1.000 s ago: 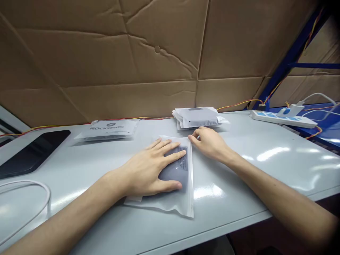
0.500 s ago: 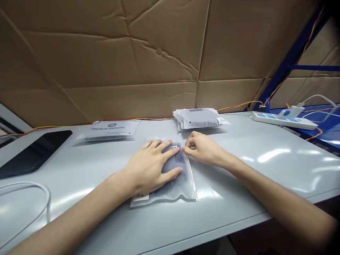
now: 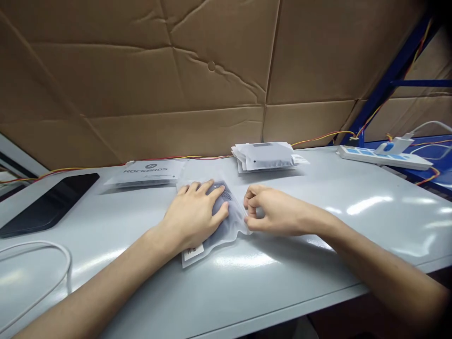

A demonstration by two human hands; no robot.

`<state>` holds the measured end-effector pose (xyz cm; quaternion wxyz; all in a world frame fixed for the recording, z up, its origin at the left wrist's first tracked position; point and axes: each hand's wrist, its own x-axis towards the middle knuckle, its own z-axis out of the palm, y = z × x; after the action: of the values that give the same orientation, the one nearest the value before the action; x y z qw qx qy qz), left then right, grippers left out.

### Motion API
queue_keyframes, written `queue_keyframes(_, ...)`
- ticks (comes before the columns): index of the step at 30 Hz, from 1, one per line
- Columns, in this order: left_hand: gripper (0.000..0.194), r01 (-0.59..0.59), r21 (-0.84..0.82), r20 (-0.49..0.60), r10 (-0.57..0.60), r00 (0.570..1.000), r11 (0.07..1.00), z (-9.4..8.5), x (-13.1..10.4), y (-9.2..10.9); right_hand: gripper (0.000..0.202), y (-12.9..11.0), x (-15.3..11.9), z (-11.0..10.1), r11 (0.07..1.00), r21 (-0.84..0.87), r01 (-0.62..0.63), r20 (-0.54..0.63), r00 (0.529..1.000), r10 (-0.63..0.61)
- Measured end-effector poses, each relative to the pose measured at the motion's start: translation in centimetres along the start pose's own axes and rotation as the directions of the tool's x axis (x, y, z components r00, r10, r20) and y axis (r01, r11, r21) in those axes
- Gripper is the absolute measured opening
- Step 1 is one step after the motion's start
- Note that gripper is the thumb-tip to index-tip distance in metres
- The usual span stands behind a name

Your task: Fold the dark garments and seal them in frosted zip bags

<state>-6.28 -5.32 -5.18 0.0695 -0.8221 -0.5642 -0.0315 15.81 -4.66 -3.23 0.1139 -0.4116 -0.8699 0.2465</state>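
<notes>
A frosted plastic bag [image 3: 231, 230] with a dark item inside lies tilted on the grey table, a white label [image 3: 193, 252] at its near left corner. My left hand [image 3: 196, 212] rests flat on top of it, fingers spread. At the bag's right edge, my right hand [image 3: 270, 210] is curled, thumb and fingertips pinched on the bag's edge near its lower right corner.
A stack of frosted bags [image 3: 270, 156] lies at the back, with a ROCKBROS bag [image 3: 148, 172] left of it. A black phone-like slab [image 3: 49, 205] and white cable [image 3: 67, 259] are at left. A power strip [image 3: 384, 157] sits at back right.
The bag has turned, its near edge now slanting up to the right. My right hand has moved down along the bag's right edge; my left hand has shifted slightly left with the bag.
</notes>
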Motion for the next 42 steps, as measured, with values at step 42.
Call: queue_keyframes(42,0.058,-0.256,-0.243,-0.121,0.232,0.965,0.936,-0.3,-0.4,0.1,0.013,1.4,2.6,2.6,0.998,0.043,-0.037,-0.289,0.956,0.048)
